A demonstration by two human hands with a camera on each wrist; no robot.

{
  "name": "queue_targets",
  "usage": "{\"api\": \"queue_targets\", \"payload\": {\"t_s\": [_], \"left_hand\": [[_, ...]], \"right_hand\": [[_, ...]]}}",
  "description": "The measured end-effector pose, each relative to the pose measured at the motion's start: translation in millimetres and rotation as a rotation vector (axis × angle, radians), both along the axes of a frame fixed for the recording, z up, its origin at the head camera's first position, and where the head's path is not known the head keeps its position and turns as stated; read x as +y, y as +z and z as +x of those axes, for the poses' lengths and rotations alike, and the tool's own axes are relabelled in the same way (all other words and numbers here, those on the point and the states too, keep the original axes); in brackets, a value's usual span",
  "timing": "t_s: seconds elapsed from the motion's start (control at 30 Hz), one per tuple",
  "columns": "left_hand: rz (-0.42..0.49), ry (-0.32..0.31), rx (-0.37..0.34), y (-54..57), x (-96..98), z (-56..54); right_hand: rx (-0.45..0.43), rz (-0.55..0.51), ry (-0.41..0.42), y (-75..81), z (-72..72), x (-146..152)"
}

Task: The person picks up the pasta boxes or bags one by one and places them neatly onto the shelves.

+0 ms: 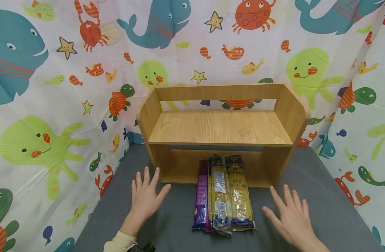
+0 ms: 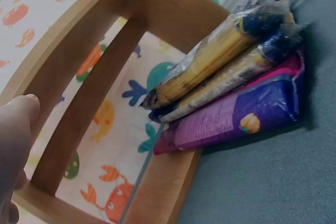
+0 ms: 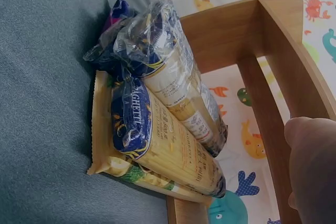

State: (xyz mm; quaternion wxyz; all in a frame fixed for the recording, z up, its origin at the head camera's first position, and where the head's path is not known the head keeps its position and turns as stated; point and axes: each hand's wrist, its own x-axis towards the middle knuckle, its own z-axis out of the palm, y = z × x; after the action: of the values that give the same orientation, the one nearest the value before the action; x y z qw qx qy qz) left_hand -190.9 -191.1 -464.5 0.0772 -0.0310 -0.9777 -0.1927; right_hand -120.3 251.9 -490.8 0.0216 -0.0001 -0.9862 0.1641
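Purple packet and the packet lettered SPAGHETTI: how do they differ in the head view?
The purple packet is mostly purple; the SPAGHETTI packet is yellow with a dark blue near end. The purple packet lies further left, the SPAGHETTI packet further right. Both lie partly inside the wooden shelf.

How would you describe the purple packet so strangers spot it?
Find the wooden shelf on the grey table. Golden packs jut from its lower level; beside them, nearest the left hand, lies the purple packet, set apart by its colour.
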Motion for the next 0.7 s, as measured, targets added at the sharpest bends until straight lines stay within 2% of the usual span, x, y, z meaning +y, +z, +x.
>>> {"api": "queue_targets", "payload": {"t_s": [0.1, 0.2, 0.33, 0.47, 0.57, 0.7], "left_hand": [[0.071, 0.030, -0.035, -5.3, -5.7, -9.9], [0.163, 0.069, -0.086, -13.0, -13.9, -26.2], [0.330, 0.112, -0.131, -22.2, -21.1, -55.6], [0.524, 0.167, -0.156, -24.3, -23.7, -83.3], [0.645, 0.204, -0.136, -20.8, -22.2, -99.9], [0.773, 0.228, -0.048, -11.6, -17.1, -118.0]], "right_hand": [[0.004, -0.001, 0.006, -2.0, 1.6, -0.8], [0.005, -0.001, 0.014, -5.2, 3.3, -1.9], [0.000, 0.009, 0.011, -9.9, 5.8, -1.6], [-0.019, 0.004, 0.007, -14.2, 8.1, -0.7], [-0.045, -0.019, 0.002, -16.5, 9.0, 0.3], [-0.061, -0.034, -0.009, -19.0, 10.2, 2.1]]}}
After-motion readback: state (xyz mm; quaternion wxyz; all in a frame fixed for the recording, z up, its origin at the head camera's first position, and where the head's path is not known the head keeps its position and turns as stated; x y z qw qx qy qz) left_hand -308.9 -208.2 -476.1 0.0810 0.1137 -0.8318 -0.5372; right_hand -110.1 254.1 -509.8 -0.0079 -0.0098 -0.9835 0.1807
